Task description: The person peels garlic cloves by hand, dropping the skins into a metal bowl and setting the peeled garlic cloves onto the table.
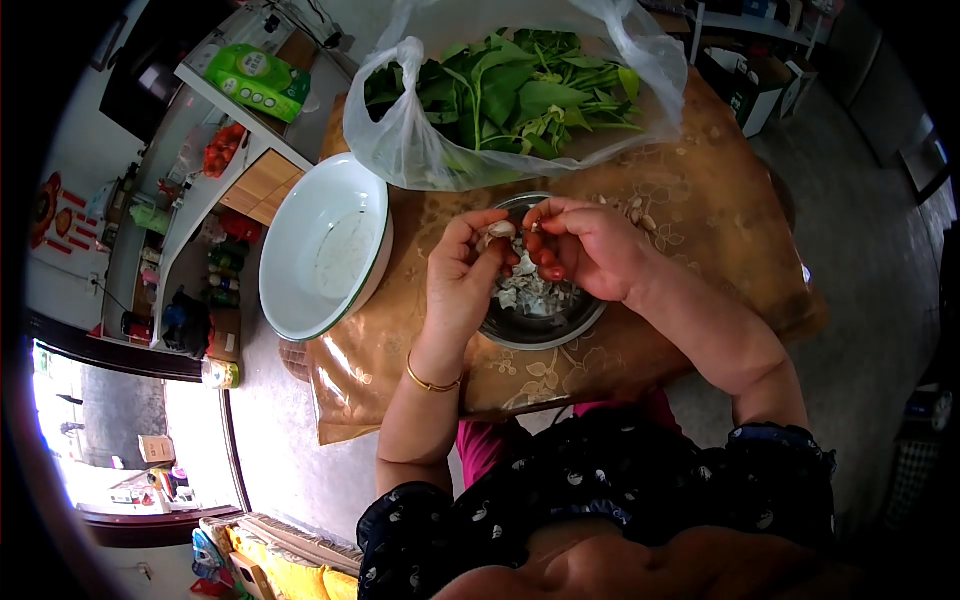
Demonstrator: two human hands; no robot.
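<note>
Between the thumb and forefinger of my left hand [468, 262] is a whitish garlic clove [502, 231]. My right hand [580, 245] is close beside it, its thumb and forefinger pinched around something too small to make out. Both hands are held above a metal bowl [545, 335], which contains pale peelings [532, 293]. Several garlic pieces [640, 214] lie on the table just beyond my right hand. A gold bracelet circles my left wrist.
A white basin [335, 245] stands at the table's left edge. Behind the metal bowl, an open plastic bag [420, 155] holds leafy greens [530, 95]. The table has a brown patterned cover [700, 200]. Shelves with packages stand at the left.
</note>
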